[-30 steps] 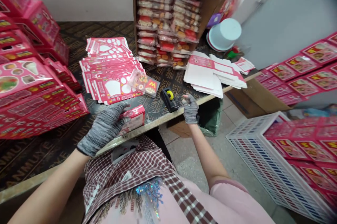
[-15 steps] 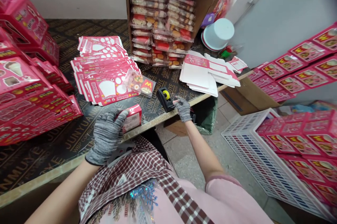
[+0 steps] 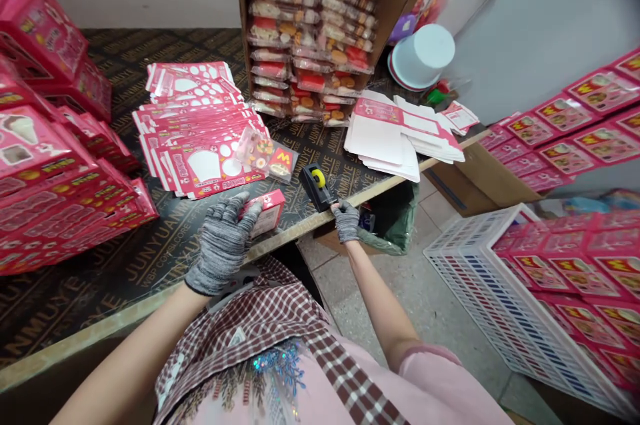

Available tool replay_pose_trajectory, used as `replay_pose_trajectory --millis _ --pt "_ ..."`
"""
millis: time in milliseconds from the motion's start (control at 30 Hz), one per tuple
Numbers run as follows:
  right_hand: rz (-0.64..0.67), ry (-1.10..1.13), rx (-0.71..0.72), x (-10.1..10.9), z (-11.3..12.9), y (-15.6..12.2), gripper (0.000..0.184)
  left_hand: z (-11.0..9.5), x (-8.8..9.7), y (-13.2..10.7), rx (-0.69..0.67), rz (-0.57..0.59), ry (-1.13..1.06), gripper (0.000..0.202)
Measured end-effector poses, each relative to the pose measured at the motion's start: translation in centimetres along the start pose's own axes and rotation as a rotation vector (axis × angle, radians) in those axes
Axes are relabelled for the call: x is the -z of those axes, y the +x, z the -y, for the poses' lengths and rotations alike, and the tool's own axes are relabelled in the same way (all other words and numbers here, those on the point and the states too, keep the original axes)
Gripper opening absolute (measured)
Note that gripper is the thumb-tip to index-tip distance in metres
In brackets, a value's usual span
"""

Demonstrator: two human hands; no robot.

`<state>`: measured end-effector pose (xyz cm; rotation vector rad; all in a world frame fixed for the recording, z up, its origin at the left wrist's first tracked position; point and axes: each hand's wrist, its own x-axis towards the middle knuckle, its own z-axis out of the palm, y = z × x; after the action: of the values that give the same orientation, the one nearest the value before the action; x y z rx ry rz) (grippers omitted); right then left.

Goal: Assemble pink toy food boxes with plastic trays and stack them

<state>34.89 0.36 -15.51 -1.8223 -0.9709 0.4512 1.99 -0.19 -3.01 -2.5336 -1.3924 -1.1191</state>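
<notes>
My left hand, in a grey knit glove, is wrapped round a small pink and white box near the front edge of the dark table. My right hand, also gloved, is closed at the near end of a black tape dispenser with a yellow roll by the table edge. Whether it pinches tape I cannot make out. Behind the box lies a clear packet of toy food with a red M card on a stack of flat pink box blanks.
Finished pink boxes are piled at the left. A tall cardboard carton of packets stands at the back, white blanks beside it. A white crate of pink boxes sits on the floor, right. A green-lined bin stands under the edge.
My right hand has slid from the dispenser's side down to its near end at the table edge. My left hand with the small box has shifted slightly right and further onto the table.
</notes>
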Motion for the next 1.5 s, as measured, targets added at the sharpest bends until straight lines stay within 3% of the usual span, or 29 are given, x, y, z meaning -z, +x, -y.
replay_pose_trajectory --millis 200,267,333,367,467,533,600,700,800,967,1100,1167,1267,1400,1500 --pt "-0.133 0.015 0.007 1.1 0.8 -1.1 0.027 -0.5 0.5 0.3 -0.014 0.003 -0.021 0.034" --pt "-0.179 0.041 0.007 1.8 1.9 -1.8 0.030 -0.7 0.7 0.4 -0.042 0.016 -0.010 0.034" --pt "-0.129 0.145 -0.036 2.3 4.0 -3.0 0.031 -0.9 0.9 0.5 -0.055 0.020 0.015 0.033" --pt "-0.051 0.236 -0.074 2.4 5.5 -3.8 0.032 -1.0 0.9 0.4 -0.055 0.016 0.026 0.034" --pt "0.393 0.600 -0.208 2.0 11.0 -6.7 0.043 -1.1 1.0 0.2 -0.064 -0.016 0.014 0.037" --pt "0.720 0.745 -0.254 1.3 14.5 -8.4 0.045 -1.0 1.2 0.1 -0.085 -0.054 -0.038 0.040" --pt "0.937 0.854 -0.285 0.4 17.0 -9.6 0.044 -1.1 1.5 0.0 -0.118 -0.084 -0.083 0.043" --pt "1.101 0.974 -0.378 -0.9 18.4 -10.0 0.042 -1.1 1.8 0.1 -0.178 -0.117 -0.078 0.042" --pt "1.153 1.050 -0.483 -1.8 18.0 -9.6 0.037 -0.9 1.9 0.2 -0.213 -0.105 0.000 0.040" --pt "1.184 1.127 -0.554 -2.0 17.3 -9.2 0.027 -0.6 2.2 0.1 -0.250 0.011 0.128 0.036" --pt "1.164 1.097 -0.561 -2.6 17.0 -9.2 0.020 -1.4 2.5 0.8 -0.145 0.050 0.079 0.028" --pt "1.108 1.003 -0.489 -3.1 16.6 -9.2 0.027 -2.1 2.3 1.3 -0.081 0.023 0.090 0.023" --pt "0.981 0.715 -0.243 -3.8 15.7 -9.2 0.045 -3.0 1.4 1.7 -0.061 0.011 0.158 0.017" --pt "0.658 0.265 0.103 -3.5 13.3 -9.6 0.035 -3.1 0.6 1.9 -0.066 0.033 0.254 0.014" --pt "0.386 0.166 0.214 -2.9 10.6 -9.3 0.035 -2.4 1.2 2.0 -0.024 0.095 0.116 0.016"
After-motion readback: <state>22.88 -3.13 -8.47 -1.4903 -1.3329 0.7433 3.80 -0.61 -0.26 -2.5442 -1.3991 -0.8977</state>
